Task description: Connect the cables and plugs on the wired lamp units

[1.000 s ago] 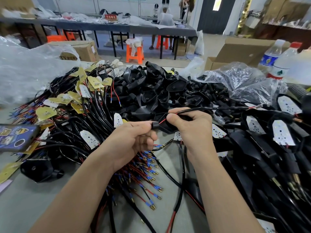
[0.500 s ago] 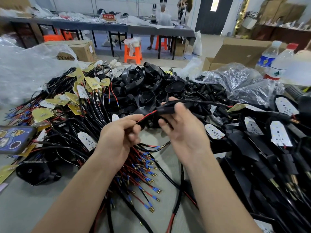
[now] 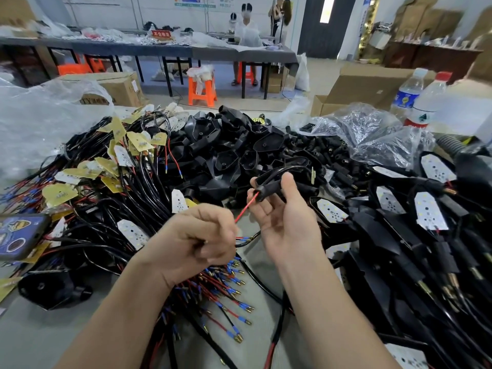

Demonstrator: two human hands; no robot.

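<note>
My right hand [image 3: 286, 217] pinches a black rubber sleeve [image 3: 269, 188] between thumb and fingers, its palm turned toward me. A black cable [image 3: 287, 170] arches out of the sleeve's top toward the right. A thin red wire [image 3: 244, 209] runs taut from the sleeve's lower end down to my left hand [image 3: 197, 239], which is closed on its end. Below my hands lies a bundle of red and blue wires with brass terminals [image 3: 229, 302].
A heap of black lamp housings [image 3: 229, 155] fills the middle of the table. Cables with yellow LED boards [image 3: 106, 166] lie at the left, wired lamp units [image 3: 426, 217] at the right. A phone [image 3: 18, 235] rests far left. Two bottles [image 3: 418, 99] stand back right.
My hands have moved apart: the right lifted the sleeve up and opened its palm, the left drew the red wire down and left, so more red wire shows.
</note>
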